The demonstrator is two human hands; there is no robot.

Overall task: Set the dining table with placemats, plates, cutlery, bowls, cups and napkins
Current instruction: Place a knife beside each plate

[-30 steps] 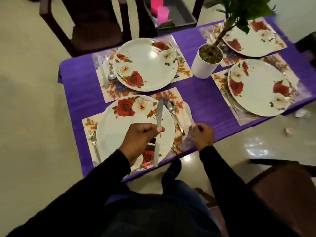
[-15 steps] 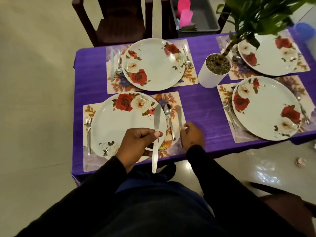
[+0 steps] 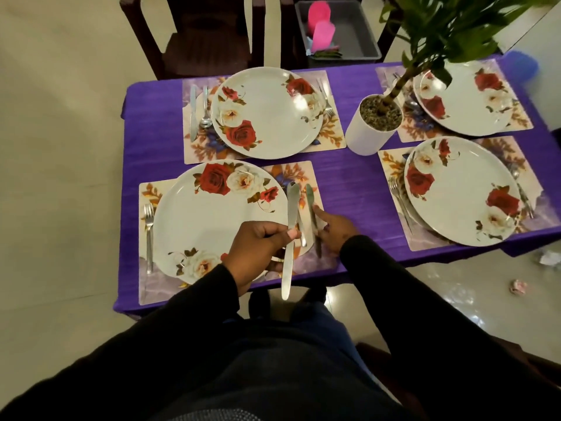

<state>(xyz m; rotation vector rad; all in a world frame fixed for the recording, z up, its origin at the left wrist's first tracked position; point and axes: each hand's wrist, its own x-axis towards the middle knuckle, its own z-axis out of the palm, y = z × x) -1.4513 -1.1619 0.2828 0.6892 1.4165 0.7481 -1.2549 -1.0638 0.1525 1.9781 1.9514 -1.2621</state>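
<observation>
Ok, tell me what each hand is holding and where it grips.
The left hand grips a table knife around its middle. The right hand holds nothing; its fingertips touch a second knife lying on the placemat.

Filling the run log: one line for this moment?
step: cutlery | left hand: holds knife | right hand: fingers on second knife, near placemat | cups, napkins: unplaced

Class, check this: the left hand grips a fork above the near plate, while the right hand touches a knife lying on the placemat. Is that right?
Not quite. The head view shows the left hand gripping a knife, not a fork, above the near plate. The right hand does touch a second knife lying on the placemat.
</observation>
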